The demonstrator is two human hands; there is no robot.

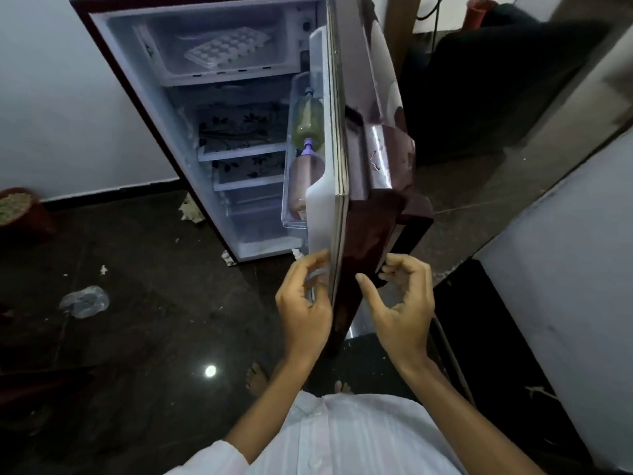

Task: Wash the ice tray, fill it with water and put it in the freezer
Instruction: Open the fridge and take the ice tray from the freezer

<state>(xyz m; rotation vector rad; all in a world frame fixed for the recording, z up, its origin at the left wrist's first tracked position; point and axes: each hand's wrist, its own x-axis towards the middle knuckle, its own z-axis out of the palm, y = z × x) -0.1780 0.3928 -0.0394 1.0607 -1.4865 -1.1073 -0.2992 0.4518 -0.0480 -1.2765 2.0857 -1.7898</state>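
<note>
Ice tray [227,48] lies in the freezer compartment [178,73]; we cannot make out its contents. Left hand [303,303]: fingers curl at the door [318,207] edge, grip unclear. Right hand [404,303]: loosely curled, empty. Dark floor [144,337], littered.

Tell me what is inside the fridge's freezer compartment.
One white ice tray lies on the freezer compartment floor. Whether its cells hold water cannot be told from this view.
</note>
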